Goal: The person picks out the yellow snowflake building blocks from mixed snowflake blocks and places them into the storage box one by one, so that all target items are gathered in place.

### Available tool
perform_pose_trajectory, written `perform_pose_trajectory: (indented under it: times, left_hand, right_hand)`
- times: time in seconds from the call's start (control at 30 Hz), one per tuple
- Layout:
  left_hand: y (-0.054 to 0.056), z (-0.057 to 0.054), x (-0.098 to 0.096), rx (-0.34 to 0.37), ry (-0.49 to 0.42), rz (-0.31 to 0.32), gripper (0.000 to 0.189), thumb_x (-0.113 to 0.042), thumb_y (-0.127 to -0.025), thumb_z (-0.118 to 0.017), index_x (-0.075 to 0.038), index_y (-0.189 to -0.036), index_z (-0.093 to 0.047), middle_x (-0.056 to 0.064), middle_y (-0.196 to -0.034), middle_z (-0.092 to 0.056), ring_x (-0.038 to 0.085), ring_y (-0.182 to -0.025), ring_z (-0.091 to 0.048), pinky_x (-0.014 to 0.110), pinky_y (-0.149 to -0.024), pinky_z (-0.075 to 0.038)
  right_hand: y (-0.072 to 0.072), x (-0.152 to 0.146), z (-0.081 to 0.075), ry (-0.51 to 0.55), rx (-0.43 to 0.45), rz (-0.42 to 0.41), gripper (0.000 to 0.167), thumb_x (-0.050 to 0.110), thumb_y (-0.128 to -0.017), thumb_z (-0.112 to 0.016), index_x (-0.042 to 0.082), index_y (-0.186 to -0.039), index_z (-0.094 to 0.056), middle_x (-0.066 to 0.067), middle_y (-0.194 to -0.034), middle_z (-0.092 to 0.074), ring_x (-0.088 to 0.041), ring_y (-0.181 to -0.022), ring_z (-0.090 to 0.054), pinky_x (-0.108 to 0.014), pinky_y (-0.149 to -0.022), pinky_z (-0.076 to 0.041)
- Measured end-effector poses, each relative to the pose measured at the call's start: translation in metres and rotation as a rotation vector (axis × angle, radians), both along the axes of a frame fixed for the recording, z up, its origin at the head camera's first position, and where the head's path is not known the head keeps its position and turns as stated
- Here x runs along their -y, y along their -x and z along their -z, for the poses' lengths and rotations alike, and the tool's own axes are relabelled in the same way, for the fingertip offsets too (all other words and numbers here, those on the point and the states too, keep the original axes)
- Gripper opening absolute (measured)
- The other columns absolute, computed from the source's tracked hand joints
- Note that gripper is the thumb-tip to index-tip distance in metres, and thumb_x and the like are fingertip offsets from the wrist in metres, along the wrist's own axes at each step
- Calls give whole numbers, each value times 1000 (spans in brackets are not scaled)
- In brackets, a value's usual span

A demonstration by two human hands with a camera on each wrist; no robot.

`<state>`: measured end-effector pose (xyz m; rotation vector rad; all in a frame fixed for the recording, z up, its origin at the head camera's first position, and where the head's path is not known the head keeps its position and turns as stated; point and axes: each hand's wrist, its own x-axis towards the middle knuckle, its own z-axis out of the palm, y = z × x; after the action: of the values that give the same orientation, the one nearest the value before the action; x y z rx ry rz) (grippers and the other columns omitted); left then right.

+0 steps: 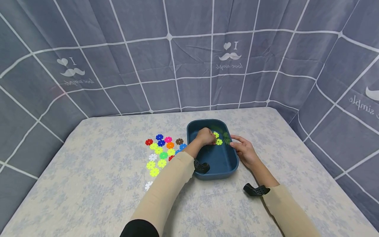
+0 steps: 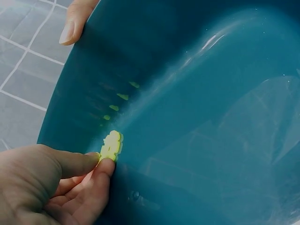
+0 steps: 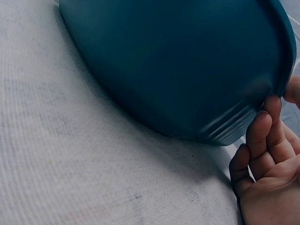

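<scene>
My left hand (image 1: 206, 136) reaches into a dark teal plastic tub (image 1: 214, 161). Between thumb and fingertips it pinches yellow-green notched snowflake discs (image 2: 111, 145), close to the tub's inner wall, where yellow-green reflections show. From the head view, yellow-green discs (image 1: 219, 142) appear right beside those fingertips. My right hand (image 1: 246, 152) holds the tub's right rim, its fingers (image 3: 259, 127) bent against the outer wall below the edge.
Left of the tub, loose snowflake discs lie scattered on the patterned tablecloth (image 1: 97, 164): yellow-green discs (image 1: 154, 172), a red disc (image 1: 149, 142), blue, pink, orange, brown, green and white ones. My left forearm hides part of them. A grey gridded curtain (image 1: 192, 59) stands behind the table.
</scene>
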<state>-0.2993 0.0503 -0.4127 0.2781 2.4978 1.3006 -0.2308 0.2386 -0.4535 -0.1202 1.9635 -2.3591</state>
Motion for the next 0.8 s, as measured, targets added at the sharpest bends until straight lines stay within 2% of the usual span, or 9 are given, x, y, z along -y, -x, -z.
perform_pose_trajectory:
  times: [0.2, 0.37, 0.53, 0.8]
  left_hand:
    - [1, -1, 2, -67, 31, 22, 17, -9, -94, -64, 2, -84, -73, 6, -73, -68, 17, -69, -62, 29, -69, -51]
    - [2, -4, 4, -80, -69, 25, 14, -9, -95, -63, 3, -96, -71, 11, -88, -70, 22, -79, -68, 29, -73, -54]
    - [0, -13, 6, -85, -120, 31, 17, -11, -97, -61, 3, -104, -68, 13, -94, -69, 24, -85, -68, 31, -75, -54]
    - [-3, -32, 18, -162, -125, 68, 17, -14, -98, -59, -1, -107, -65, 10, -95, -68, 28, -92, -66, 34, -79, -51]
  right_hand:
    - [1, -1, 0, 8, 1, -8, 49, 2, -96, -56, -11, -139, -38, 3, -74, -68, -9, -68, -62, -25, -69, -53]
    - [1, -2, 1, 17, -4, -17, 49, 2, -96, -56, -12, -139, -37, 3, -73, -68, -9, -68, -61, -25, -68, -52]
    - [1, -2, 2, 16, 2, -17, 50, 2, -95, -56, -12, -139, -37, 3, -73, -67, -9, -67, -62, -25, -68, -53]
    - [0, -2, 0, -1, 4, -17, 51, 2, -96, -56, -12, -140, -36, 3, -76, -68, -9, -70, -62, -25, -69, -53]
